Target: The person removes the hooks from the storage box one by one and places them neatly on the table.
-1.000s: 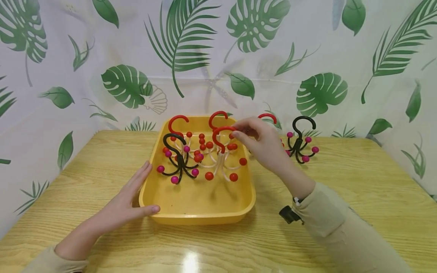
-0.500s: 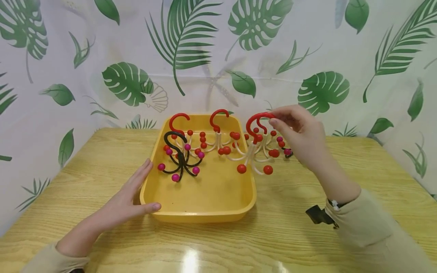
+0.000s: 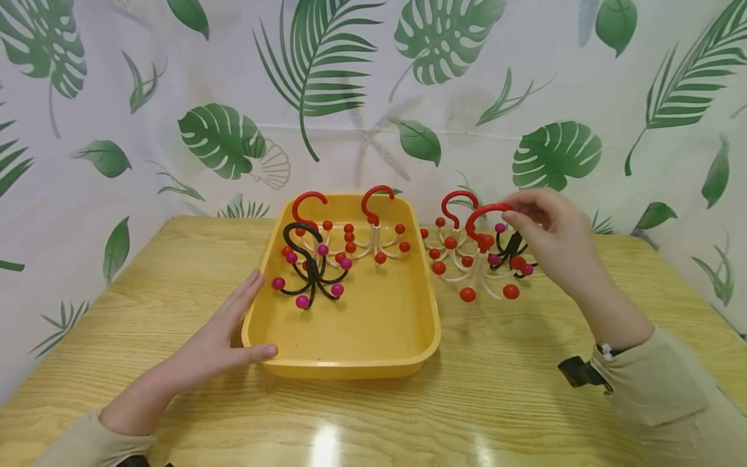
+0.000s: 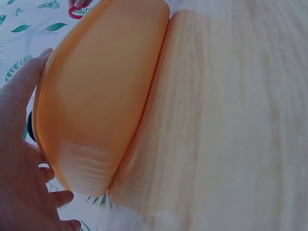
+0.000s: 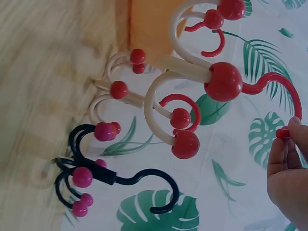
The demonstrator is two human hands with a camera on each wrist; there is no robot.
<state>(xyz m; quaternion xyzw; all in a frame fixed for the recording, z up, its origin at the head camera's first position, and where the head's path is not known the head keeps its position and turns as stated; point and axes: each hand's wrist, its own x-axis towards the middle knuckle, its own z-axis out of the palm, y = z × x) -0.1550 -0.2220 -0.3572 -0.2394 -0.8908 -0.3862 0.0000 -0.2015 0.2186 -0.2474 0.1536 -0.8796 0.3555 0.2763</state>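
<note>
My right hand (image 3: 557, 237) pinches the end of the red hook of a multi-arm hanger (image 3: 478, 264) with cream arms and red balls. The hanger hangs upright over the table, right of a yellow tray (image 3: 350, 367). In the right wrist view, fingertips and thumb meet at the hook's tip (image 5: 283, 133). My left hand (image 3: 213, 347) lies against the tray's left side, fingers along the wall and thumb at the near corner. Inside the tray stand a black hanger (image 3: 313, 272) with pink balls and two red-and-cream hangers, one at the back middle (image 3: 375, 237).
Behind the held hanger, another red-and-cream hanger (image 3: 456, 224) stands on the wooden table (image 3: 496, 389). Beside it, partly covered by my right hand, is a black hanger (image 3: 512, 246) with pink balls. A leaf-patterned cloth (image 3: 350, 78) rises behind the table.
My right hand has carried the red-and-cream hanger rightward from over the tray, past its right rim, to above the table. My left hand has stayed at the tray's side.
</note>
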